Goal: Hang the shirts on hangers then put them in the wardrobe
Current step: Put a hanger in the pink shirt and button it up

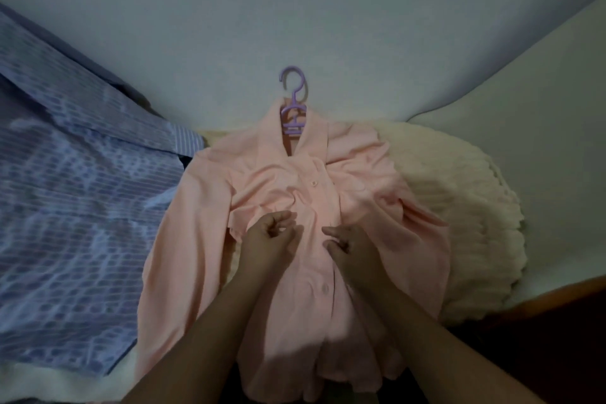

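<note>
Step in hand: buttoning the pink shirt (295, 239), which is already on the purple hanger (292, 102). Hanger hook sticks out past the collar and points away from the person. Shirt lies flat, front up, on a cream fuzzy blanket (459, 207) on the bed.

Both hands are at the button strip, mid-chest, close together but not touching. Left hand (272, 233) has its fingers curled at the left edge of the strip. It looks like a pinch on the fabric, but I can't tell for sure. Right hand (351, 246) is the same on the right edge, fingers bent inward toward the strip. Forearms come in from the bottom of the view and converge.

One button above the hands and one below look done.

Next, my guess: finish the button between the hands, then lift by the hook and carry to the wardrobe, which isn't in view.

Blue striped shirt (72, 200) lies to the left, no hanger visible on it, so it's probably next.
</note>
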`<action>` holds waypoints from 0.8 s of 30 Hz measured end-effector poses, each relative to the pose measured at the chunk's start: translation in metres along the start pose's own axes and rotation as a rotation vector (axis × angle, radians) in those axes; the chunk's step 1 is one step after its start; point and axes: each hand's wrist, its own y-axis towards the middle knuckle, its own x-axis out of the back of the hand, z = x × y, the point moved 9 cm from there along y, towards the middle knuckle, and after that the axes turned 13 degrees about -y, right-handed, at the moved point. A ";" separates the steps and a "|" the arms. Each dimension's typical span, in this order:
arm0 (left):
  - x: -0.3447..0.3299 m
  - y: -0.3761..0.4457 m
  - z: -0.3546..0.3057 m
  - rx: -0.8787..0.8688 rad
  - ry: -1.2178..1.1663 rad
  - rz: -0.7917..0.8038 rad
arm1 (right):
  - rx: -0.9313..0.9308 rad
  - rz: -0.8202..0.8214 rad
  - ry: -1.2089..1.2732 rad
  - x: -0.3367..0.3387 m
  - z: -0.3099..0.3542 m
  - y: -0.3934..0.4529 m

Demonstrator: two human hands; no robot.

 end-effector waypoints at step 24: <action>0.018 0.217 -0.083 -0.125 0.252 -0.074 | 0.453 0.024 -0.706 -0.007 0.096 0.260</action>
